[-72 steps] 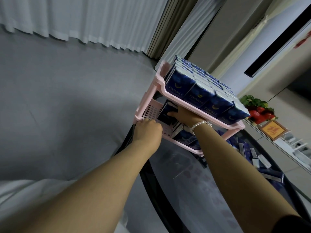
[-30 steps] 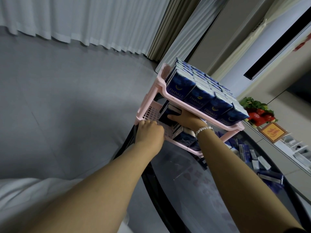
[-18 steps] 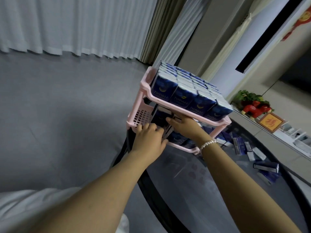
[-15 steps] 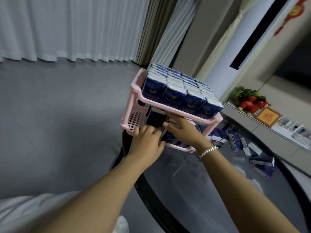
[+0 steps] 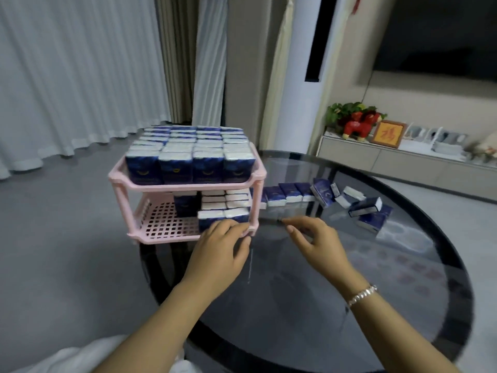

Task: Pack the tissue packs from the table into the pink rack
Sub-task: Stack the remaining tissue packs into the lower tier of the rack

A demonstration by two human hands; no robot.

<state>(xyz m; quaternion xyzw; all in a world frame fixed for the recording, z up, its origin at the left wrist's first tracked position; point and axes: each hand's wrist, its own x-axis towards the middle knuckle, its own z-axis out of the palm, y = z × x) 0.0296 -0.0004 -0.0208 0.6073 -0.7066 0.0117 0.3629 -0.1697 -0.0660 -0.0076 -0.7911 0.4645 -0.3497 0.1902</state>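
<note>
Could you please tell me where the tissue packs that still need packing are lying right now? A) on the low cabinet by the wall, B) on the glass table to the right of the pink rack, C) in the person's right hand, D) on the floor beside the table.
B: the loose tissue packs lie scattered on the glass table, right of the pink rack; the right hand holds nothing.

Just beyond the left hand [image 5: 218, 251], the pink rack [image 5: 188, 188] has its top shelf packed full and its lower shelf blocked on the right by stacked tissue packs [image 5: 224, 208]; bare grid lies open to the left. Ahead of the right hand [image 5: 318, 242], open glass table [image 5: 309, 305] runs to the loose packs [image 5: 322, 195].
</note>
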